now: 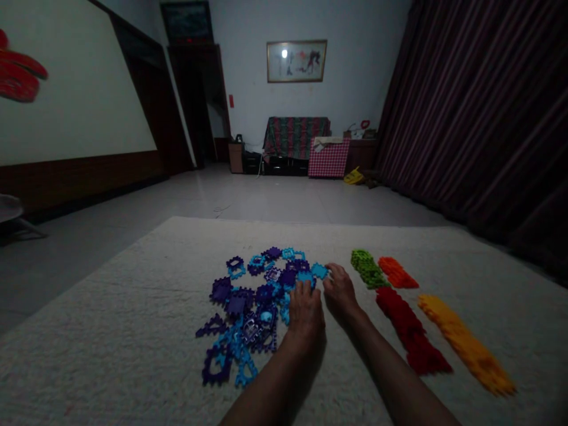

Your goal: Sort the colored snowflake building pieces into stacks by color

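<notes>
A loose pile of purple and light blue toothed interlocking plastic tiles (pixel 236 305) lies on the pale carpet, some solid and some open frames. My left hand (pixel 307 310) is at the right side of the pile, its fingers bent together on a light blue tile (pixel 305 277); the fingertips are partly hidden. Just to the right, my right hand (pixel 339 288) has its thumb and fingers closed at the edge of another light blue tile (pixel 319 271).
Right of my hands lie rows of green tiles (pixel 367 268), orange tiles (pixel 397 272), red tiles (pixel 410 331) and yellow tiles (pixel 465 343). The carpet (pixel 133 284) covers part of the tiled floor. Further off stand a cloth-covered cabinet (pixel 329 158) and dark curtains (pixel 470 112).
</notes>
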Demonstrator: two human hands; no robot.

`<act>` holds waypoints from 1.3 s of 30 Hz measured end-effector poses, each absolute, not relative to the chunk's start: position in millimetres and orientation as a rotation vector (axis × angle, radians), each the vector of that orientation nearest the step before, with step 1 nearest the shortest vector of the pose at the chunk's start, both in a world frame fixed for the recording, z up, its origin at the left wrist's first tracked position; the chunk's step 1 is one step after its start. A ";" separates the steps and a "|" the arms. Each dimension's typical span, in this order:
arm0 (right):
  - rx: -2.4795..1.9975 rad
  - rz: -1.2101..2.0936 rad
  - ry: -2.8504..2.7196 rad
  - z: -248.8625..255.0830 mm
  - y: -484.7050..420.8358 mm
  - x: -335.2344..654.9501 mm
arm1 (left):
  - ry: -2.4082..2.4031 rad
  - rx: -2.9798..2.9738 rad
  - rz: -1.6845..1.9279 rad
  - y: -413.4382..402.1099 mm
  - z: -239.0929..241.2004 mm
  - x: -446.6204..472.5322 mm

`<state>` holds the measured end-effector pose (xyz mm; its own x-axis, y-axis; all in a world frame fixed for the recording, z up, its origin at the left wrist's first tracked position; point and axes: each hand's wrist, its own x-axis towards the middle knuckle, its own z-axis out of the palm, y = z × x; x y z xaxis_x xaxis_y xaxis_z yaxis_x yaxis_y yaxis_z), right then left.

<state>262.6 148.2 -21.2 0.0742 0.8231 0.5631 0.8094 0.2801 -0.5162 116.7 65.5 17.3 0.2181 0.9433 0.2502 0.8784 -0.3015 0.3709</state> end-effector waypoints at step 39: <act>-1.691 0.001 -1.556 -26.1 164.8 282.4 | 1.685 2.451 0.661 68.2 -1.6 124.9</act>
<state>282.4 164.8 -26.1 0.2365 0.8301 0.5050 0.8294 0.0983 -0.5500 124.9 68.2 -1.6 0.2958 0.9082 0.2962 0.8673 -0.3853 0.3153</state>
